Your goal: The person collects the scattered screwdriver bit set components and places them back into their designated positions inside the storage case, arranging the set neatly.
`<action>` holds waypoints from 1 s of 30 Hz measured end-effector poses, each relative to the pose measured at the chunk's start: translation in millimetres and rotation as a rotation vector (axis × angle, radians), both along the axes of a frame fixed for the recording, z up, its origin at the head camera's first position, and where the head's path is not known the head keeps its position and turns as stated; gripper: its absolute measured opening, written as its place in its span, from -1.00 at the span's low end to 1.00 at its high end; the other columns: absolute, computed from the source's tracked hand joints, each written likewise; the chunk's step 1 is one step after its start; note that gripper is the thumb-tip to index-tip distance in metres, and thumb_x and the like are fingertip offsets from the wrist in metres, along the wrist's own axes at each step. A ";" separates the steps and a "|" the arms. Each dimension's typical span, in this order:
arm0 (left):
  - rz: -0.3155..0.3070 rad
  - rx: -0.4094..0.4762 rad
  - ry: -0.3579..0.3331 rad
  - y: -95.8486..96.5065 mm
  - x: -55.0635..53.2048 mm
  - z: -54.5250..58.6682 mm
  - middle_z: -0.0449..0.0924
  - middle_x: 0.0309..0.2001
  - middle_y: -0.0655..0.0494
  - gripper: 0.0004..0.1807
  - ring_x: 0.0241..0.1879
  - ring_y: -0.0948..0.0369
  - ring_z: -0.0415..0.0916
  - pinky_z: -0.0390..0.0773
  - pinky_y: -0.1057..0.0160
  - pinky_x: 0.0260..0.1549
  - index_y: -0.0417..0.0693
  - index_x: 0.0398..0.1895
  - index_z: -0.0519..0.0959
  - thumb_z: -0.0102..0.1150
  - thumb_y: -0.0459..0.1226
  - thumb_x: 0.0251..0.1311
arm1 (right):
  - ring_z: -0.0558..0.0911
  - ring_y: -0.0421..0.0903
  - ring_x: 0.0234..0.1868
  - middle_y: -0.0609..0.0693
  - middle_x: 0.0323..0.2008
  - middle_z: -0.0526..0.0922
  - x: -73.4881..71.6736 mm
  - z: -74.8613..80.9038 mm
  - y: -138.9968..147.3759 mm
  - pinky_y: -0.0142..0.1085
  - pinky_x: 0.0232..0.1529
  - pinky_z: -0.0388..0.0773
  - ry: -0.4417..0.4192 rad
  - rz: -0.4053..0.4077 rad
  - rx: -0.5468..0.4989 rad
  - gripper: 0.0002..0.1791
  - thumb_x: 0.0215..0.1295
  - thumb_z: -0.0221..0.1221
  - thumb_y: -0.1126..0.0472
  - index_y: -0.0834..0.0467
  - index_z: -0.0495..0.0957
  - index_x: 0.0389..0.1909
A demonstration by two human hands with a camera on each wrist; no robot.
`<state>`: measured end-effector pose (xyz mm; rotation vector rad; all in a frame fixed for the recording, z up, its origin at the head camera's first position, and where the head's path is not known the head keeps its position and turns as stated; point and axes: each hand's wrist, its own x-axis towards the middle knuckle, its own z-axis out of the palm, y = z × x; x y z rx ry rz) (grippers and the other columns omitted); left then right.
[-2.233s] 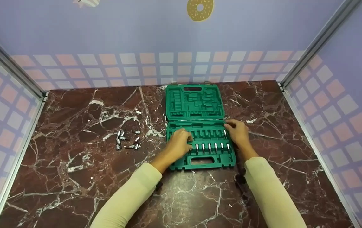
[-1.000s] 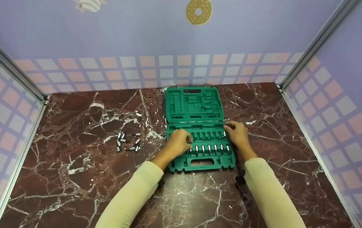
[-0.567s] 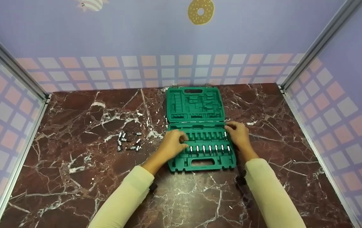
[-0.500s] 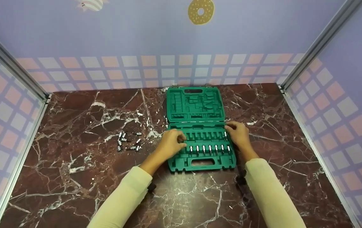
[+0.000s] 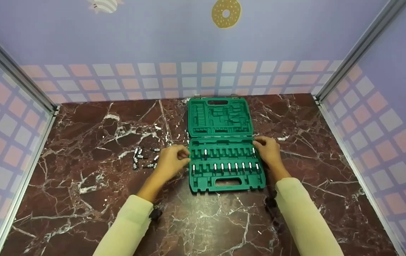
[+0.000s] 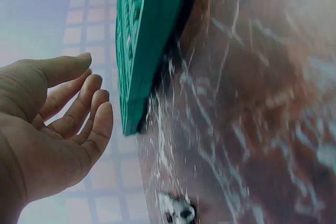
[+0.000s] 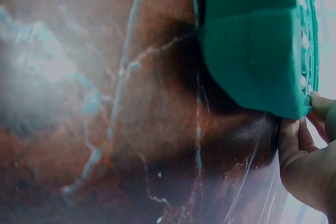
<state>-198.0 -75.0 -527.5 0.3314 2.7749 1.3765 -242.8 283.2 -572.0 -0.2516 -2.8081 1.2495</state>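
A green socket case (image 5: 247, 117) lies open on the marble-patterned table, lid toward the back wall. Metal bit sockets (image 5: 236, 168) stand in its lower row, with one bit socket (image 5: 193, 169) apart at the left end. The upper row holds two, including a bit socket (image 5: 205, 153) toward the left. My left hand (image 5: 171, 160) hovers just off the case's left edge, fingers loosely bent; the left wrist view shows nothing in that hand (image 6: 63, 124). My right hand (image 5: 268, 149) pinches the case's right rim between thumb and fingers, as the right wrist view also shows.
Several loose bit sockets (image 5: 139, 156) lie in a cluster on the table left of the case, partly behind my left hand. Patterned walls (image 5: 153, 80) enclose the table at the back and both sides.
My left hand has let go of a bit socket in the lower row and moved left out of the case, uncovering sockets at that end. My right hand has stayed at the rim.
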 end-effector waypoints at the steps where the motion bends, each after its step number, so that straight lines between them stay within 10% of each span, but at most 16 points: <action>1: 0.015 0.004 0.008 -3.9 -0.8 0.3 0.74 -0.32 -0.04 -0.84 -0.31 0.09 0.66 0.71 0.13 -0.18 -0.23 -0.26 0.72 0.47 -0.46 0.08 | 0.66 0.21 0.08 0.28 0.05 0.72 -0.5 -0.2 0.2 0.10 0.15 0.56 0.002 -0.001 0.000 -0.68 0.50 0.21 0.17 0.24 0.68 0.14; 17: 0.205 0.078 0.122 -64.3 -3.0 7.1 0.75 -0.25 -0.13 -0.78 -0.30 0.02 0.66 0.70 0.10 -0.20 -0.26 -0.18 0.73 0.48 -0.47 0.06 | 0.65 0.21 0.11 0.26 0.07 0.72 -4.5 1.4 1.5 0.08 0.17 0.56 -0.041 0.001 -0.016 -0.67 0.50 0.22 0.15 0.22 0.68 0.14; 30: 0.332 -0.047 0.157 -114.8 -6.1 -4.8 0.67 -0.08 -0.23 -0.72 -0.05 -0.19 0.62 0.54 -0.12 0.07 -0.27 -0.10 0.70 0.44 -0.46 0.08 | 0.65 0.21 0.13 0.27 0.10 0.71 -3.9 2.0 1.9 0.08 0.18 0.57 -0.049 0.010 -0.027 -0.66 0.50 0.21 0.16 0.24 0.67 0.15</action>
